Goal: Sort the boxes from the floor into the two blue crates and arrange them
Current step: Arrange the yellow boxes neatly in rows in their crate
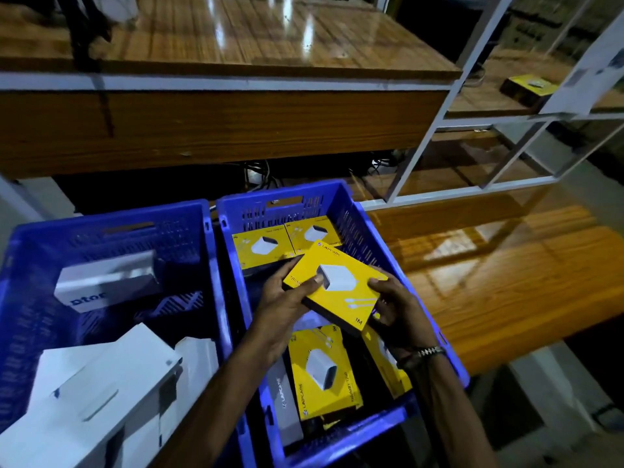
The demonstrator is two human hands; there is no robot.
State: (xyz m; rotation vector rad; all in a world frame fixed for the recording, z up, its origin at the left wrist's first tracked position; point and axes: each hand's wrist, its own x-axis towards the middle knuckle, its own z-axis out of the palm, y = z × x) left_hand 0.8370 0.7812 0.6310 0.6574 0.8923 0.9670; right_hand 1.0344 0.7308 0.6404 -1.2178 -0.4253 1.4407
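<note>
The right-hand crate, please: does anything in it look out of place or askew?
In the right crate, the yellow box held by the left hand and right hand sits skewed above the two square-set yellow boxes at the back. A grey box stands on edge among the yellow ones.

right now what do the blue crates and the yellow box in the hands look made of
Right blue crate and left blue crate: moulded plastic by the look, with slotted, slightly shiny walls. Yellow box, held by left hand and right hand: likely printed cardboard, with crisp folded edges and a smooth, faintly glossy face.
</note>
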